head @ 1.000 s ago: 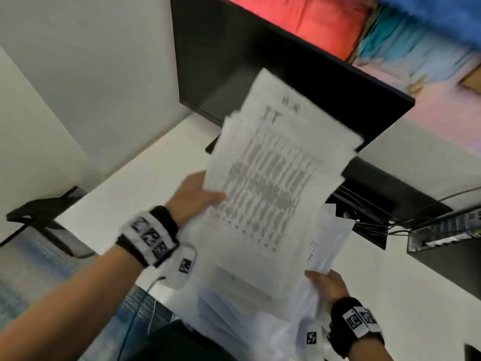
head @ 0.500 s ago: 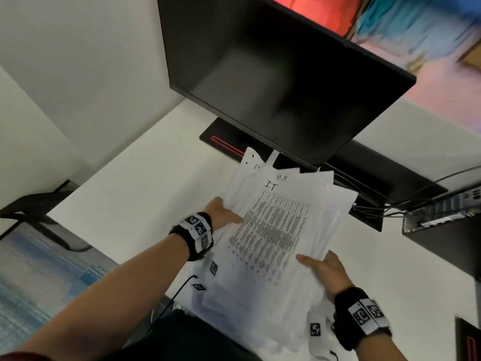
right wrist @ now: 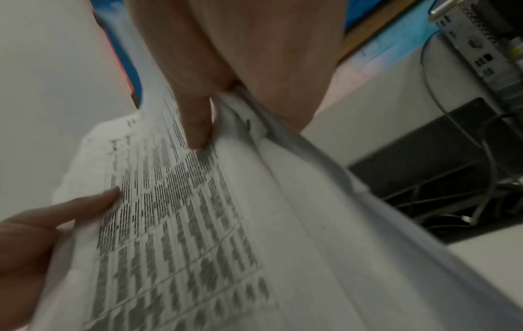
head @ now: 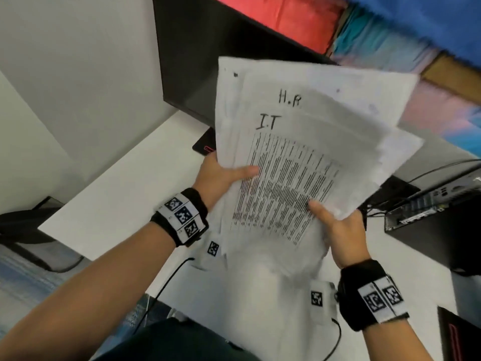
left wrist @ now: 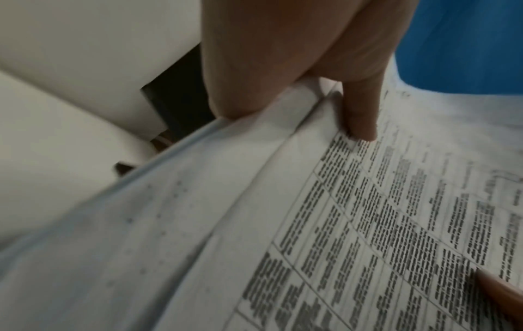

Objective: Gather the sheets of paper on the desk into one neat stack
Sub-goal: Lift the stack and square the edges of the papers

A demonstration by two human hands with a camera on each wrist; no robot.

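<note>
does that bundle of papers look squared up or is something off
Not squared. The papers held between the left hand and right hand are fanned: the "H.R" sheet sticks out above and right of the "I.T" sheet, edges staggered.

I see a white desk (head: 109, 204) against a pale wall (head: 78, 61). A dark monitor (head: 187, 61) stands on it. Right: a computer (head: 429, 212) with cables (right wrist: 452, 197). Colourful panels (head: 390, 43) behind.
</note>
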